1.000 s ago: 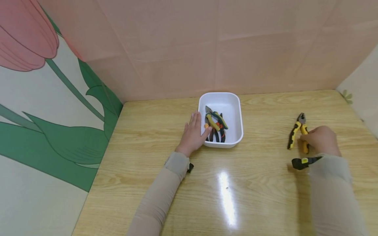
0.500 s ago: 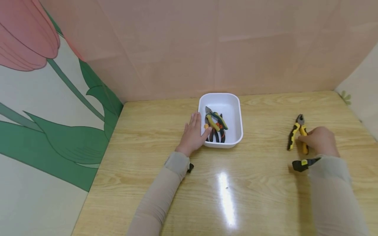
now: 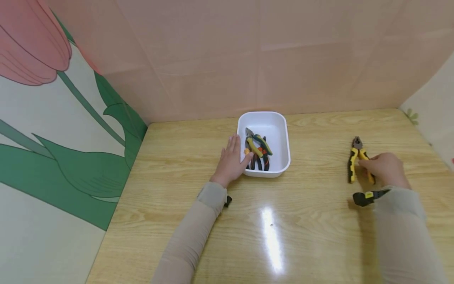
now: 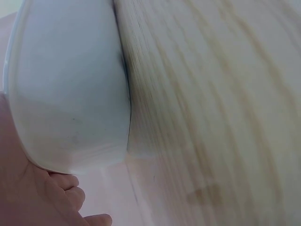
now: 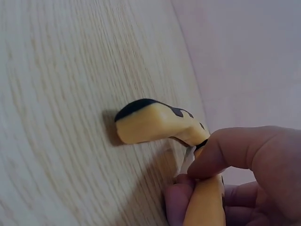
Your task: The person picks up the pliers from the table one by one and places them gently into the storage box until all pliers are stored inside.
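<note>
Head view: left hand (image 3: pixel 232 161) flat and relaxed on the wooden table (image 3: pixel 312 221), fingers straight, thumb hooked over the near left rim of the white tray (image 3: pixel 283 136), gripping nothing. Several pliers (image 3: pixel 258 152) piled inside that tray, handles black, yellow, green and orange. Well apart on the right, right hand (image 3: pixel 384 169) curled round the handles of the yellow-and-black pliers (image 3: pixel 356 157), steel nose pointing toward the pink back wall (image 3: pixel 248 55), tool low over the table. Black strap with a yellow tab (image 3: pixel 369 196) at the right wrist. Flower mural (image 3: pixel 53 118) along the left wall

Left wrist view: white tray (image 4: pixel 66 94) filling the upper left, outer wall seen close up, resting on the table (image 4: pixel 211 117); part of the palm and fingers (image 4: pixel 56 193) against its lower edge, blurred

Right wrist view: fingers (image 5: pixel 235 150) pinching the yellow-and-black pliers (image 5: pixel 155 122) near the pivot, one yellow handle end with a black tip touching the table (image 5: pixel 70 117), the other handle running down between thumb and fingers
</note>
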`<control>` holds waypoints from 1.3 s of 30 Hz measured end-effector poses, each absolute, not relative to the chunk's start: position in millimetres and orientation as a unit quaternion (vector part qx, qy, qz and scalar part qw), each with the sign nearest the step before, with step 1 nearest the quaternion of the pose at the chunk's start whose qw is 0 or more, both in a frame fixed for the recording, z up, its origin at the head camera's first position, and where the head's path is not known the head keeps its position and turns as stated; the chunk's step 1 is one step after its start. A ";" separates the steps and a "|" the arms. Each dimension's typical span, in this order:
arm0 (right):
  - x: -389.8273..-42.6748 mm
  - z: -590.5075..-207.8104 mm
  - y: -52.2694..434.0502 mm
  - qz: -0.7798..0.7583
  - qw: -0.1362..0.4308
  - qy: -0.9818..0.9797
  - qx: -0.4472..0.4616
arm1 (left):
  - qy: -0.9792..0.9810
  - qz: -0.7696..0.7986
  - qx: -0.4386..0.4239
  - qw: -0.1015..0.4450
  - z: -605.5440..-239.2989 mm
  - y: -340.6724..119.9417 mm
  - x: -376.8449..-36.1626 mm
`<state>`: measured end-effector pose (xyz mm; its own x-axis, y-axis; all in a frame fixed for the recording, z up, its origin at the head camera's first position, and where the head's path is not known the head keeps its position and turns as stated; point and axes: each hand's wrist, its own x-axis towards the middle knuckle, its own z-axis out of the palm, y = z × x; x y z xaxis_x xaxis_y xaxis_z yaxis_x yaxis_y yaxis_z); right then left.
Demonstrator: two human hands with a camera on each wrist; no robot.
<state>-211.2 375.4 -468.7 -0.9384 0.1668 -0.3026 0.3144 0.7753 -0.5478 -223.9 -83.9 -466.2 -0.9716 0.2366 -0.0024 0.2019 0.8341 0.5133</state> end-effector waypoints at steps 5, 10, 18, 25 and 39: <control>-211.7 -470.0 377.2 -0.328 0.125 0.928 0.126 | 0.957 0.266 0.114 0.033 -466.8 -83.8 -224.1; -210.1 -467.7 379.7 -0.369 0.149 0.911 0.111 | 0.957 0.263 0.116 0.030 -467.5 -83.8 -223.9; -208.6 -466.1 377.6 -0.367 0.155 0.912 0.102 | 0.954 0.275 0.115 0.028 -466.5 -84.9 -223.2; -204.6 -469.8 375.8 -0.382 0.142 0.904 0.130 | 0.956 0.270 0.114 0.029 -468.0 -84.0 -223.9; -204.0 -475.2 371.8 -0.435 0.117 0.879 0.158 | 0.954 0.278 0.112 0.033 -466.7 -84.4 -223.2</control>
<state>-204.0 371.8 -475.2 -0.9223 0.1762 -0.3440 0.3804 0.5719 -0.7268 -223.2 -84.4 -466.7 -0.9726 0.2323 -0.0016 0.1952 0.8207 0.5370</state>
